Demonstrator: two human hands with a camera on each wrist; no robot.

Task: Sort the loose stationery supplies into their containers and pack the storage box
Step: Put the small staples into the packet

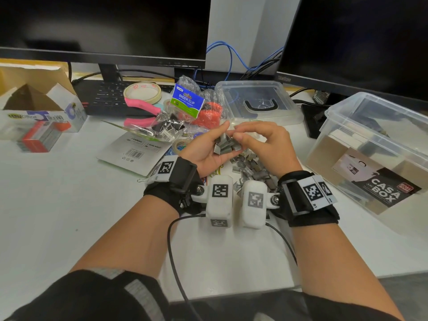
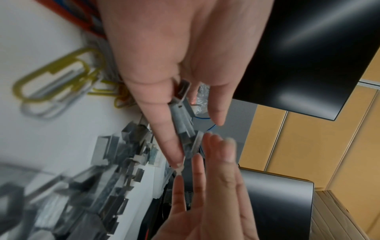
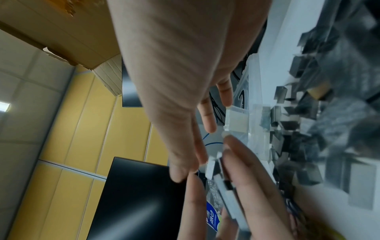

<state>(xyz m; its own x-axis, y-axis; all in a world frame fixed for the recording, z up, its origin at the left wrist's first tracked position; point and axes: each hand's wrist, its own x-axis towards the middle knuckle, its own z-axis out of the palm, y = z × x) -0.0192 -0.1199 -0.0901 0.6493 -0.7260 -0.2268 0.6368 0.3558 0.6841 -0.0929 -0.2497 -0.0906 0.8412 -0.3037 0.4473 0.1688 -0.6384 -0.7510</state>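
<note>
— Cupped in my left hand [image 1: 206, 151] is a small heap of grey staple blocks [image 1: 225, 144]; my thumb and fingers curl up around them, palm turned up, just below the middle of the head view.

— And your right hand?

— My right hand [image 1: 266, 144] sits just beside it, fingers bent, tips meeting the left ones over the heap. The left wrist view shows my fingertips [image 2: 216, 141] touching the end of a staple strip [image 2: 183, 123], but it is too blurred to say whether they pinch it. I cannot tell.

— Where are the rest of the staples?

— A loose pile of staples [image 1: 252, 167] lies on the white desk [image 1: 69, 205] right under both hands, running down to the wrist cameras. A few coloured paper clips [image 2: 57, 78] lie to the left of that pile.

— And the storage box?

— The clear storage box [image 1: 379, 149] stands at the right edge of the frame, open, with a cardboard insert inside. Its clear lid [image 1: 257, 100] lies flat above my hands, near the centre top.

— Anything else about?

— A bag of binder clips [image 1: 187, 100] sits upper centre, with a tape roll [image 1: 142, 91] and pink-handled pliers [image 1: 142, 112] to its left. A red box of staples [image 1: 39, 137] lies at the far left.
</note>
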